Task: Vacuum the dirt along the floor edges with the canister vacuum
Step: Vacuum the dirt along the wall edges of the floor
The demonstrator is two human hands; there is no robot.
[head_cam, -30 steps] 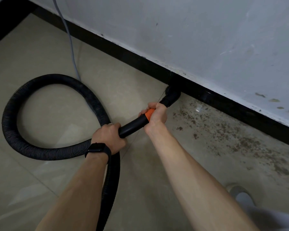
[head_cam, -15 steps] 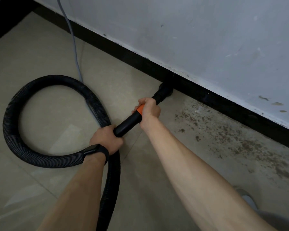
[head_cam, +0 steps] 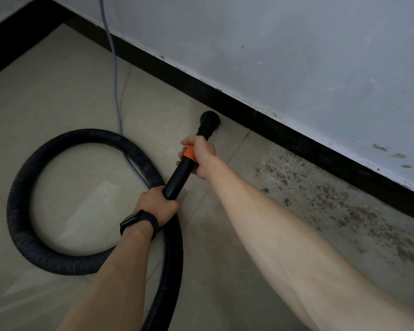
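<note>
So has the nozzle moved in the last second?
Yes. The nozzle has slid left along the baseboard, away from the dirt patch.

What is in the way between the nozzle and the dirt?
Nothing visible. Only bare floor lies between the nozzle and the dirt to its right along the baseboard. The hose loops on the other side.

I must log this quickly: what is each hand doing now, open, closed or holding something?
Left hand: holding the vacuum tube near the hose.
Right hand: holding the same tube at its orange ring.
</note>
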